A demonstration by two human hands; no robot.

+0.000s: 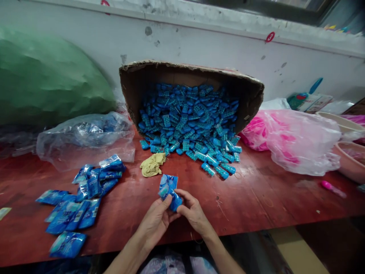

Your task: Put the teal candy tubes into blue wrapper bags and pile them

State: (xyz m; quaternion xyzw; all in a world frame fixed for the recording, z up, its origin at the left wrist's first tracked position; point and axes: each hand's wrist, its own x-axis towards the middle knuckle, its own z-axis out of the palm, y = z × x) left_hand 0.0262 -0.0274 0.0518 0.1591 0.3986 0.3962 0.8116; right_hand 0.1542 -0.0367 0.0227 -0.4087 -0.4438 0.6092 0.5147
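Note:
Between my two hands is a small blue printed packet (170, 182), held a little above the front of the red table. My left hand (159, 213) grips its lower left side, thumb on top. The fingers of my right hand (194, 211) pinch its right side near a rounded blue part. What is inside the packet I cannot make out fully. Beyond the hands, a cardboard box (251, 95) lies on its side, and many small clear-and-blue capped tubes (188, 114) spill from it. Several similar blue packets (65, 217) lie on the left of the table.
A crumpled yellow cloth (153, 164) lies just beyond my hands. Clear plastic bags (85, 133) and a large green sack (51, 76) stand at the left. On the right are a pink-filled plastic bag (296, 137), a pink tub (352, 160) and a pink tube-shaped thing (332, 188).

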